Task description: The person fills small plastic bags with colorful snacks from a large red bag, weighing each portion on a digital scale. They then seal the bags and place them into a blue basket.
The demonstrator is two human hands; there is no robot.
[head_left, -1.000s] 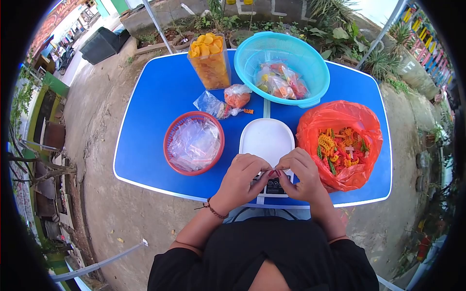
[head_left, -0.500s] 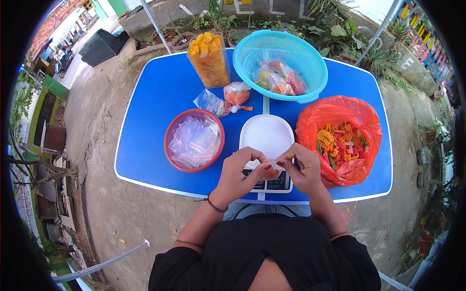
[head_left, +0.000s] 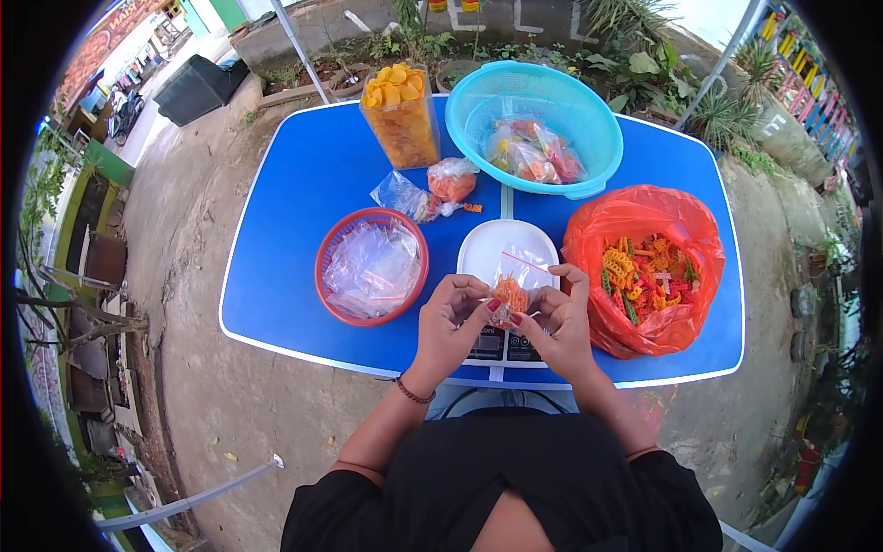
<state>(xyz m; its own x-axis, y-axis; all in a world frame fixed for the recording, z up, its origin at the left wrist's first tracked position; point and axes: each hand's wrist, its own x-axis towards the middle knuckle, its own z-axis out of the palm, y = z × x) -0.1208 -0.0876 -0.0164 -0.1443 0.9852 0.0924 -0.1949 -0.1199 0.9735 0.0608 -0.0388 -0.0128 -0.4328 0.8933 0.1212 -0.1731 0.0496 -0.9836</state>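
Observation:
Between my two hands is a small clear zip bag with orange snack pieces in it, its red seal line toward the far side. My left hand pinches the bag's left side, and my right hand grips its right side with thumb and fingers. Both hands are over the near part of a white kitchen scale, whose dark button panel shows partly under them. A red basket of empty clear bags stands left of my left hand. Right of my right hand sits an open red plastic bag full of colourful snacks.
At the back are a turquoise basin holding filled packets and a clear container of yellow chips. Knotted small bags lie before them. All stand on a blue table with a white edge; table poles rise behind.
The zip bag has turned over in my hands, so its red seal now points away from me and the orange contents show. My right hand has shifted slightly left and down.

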